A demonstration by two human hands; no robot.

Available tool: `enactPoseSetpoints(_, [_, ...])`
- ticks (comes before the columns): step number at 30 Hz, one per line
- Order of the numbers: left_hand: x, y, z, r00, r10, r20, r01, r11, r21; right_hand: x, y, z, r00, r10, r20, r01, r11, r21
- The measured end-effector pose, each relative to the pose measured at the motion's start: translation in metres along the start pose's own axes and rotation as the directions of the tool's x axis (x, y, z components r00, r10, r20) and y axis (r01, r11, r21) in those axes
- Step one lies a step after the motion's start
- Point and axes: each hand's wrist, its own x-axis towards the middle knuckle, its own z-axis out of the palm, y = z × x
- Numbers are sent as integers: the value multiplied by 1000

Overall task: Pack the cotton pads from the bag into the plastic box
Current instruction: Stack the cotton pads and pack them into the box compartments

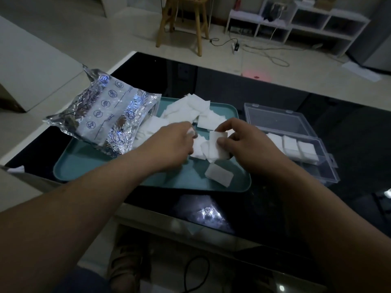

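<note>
A crinkled silver bag [103, 115] lies on the left part of a teal tray [84, 166]. White cotton pads [186, 111] spill from it across the tray's far half, and one pad [219, 174] lies alone near the front rim. My right hand [243, 142] pinches a small stack of pads [218, 144] between thumb and fingers over the tray's middle. My left hand [171, 142] rests on the loose pads beside it, fingers curled on a pad. The clear plastic box [317, 166] stands open to the right of the tray, with three stacks of pads [293, 145] in it.
The tray and box sit on a glossy black table [243, 87]. The box's lid [277, 119] lies open behind it. Beyond the table stand a wooden stool [184, 22] and a white shelf unit [300, 24], with cables on the floor.
</note>
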Motion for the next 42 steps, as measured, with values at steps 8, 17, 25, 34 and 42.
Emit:
enactPoseSetpoints(8, [-10,27,0,840,-168,516,491,641,-590,-9,-2,-10,969,-139,202,97,974,207])
enactPoseSetpoints(17, [-13,23,2,747,-29,664,558,571,-602,-11,-2,-14,935,-238,263,188,961,203])
enactPoseSetpoints(25, [-13,25,7,713,172,680,582,395,-710,-10,1,-2,969,-246,-23,246,969,1])
enactPoseSetpoints(34, [-10,24,12,845,-3,535,490,405,-772,-5,4,-16,994,-96,-58,111,914,389])
enactPoseSetpoints(42, [-11,28,17,843,42,536,491,349,-798,-12,1,8,996,-15,-93,34,979,203])
